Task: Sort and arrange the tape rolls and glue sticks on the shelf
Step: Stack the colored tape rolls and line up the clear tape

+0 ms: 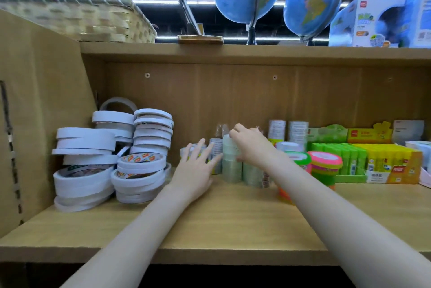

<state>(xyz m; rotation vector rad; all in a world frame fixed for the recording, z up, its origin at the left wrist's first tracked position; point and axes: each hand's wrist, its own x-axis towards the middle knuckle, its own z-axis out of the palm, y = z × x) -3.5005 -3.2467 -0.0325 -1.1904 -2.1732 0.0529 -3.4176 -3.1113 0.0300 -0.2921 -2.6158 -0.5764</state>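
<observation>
Two bare arms reach in from the near edge over the wooden shelf (233, 229), and they are the closest things to the camera. Far off to the left of the left hand (196, 166) sit leaning piles of white tape rolls (112, 159), all lying flat. One roll near that hand has red and green printing on its ring, but it is too blurry to read. The left hand has its fingers spread out straight and holds nothing; its fingertips lie against a short wrapped pack of clear tape. Just to its right, the right hand (250, 147) is curled over the top of a stack of clear tape rolls (231, 161) and looks like it is gripping it. That stack stands straight up, tall way up and down, right between the two hands, so the right hand is the one on it and the left hand is just beside it. I think the next move is to lift or slide this stack, and it could tip. To the right of the right hand are pink and green round tubs (324, 166). Further right stand boxes of glue sticks (373, 161), green and yellow. The boxes have a small red logo and writing, too small to read.
</observation>
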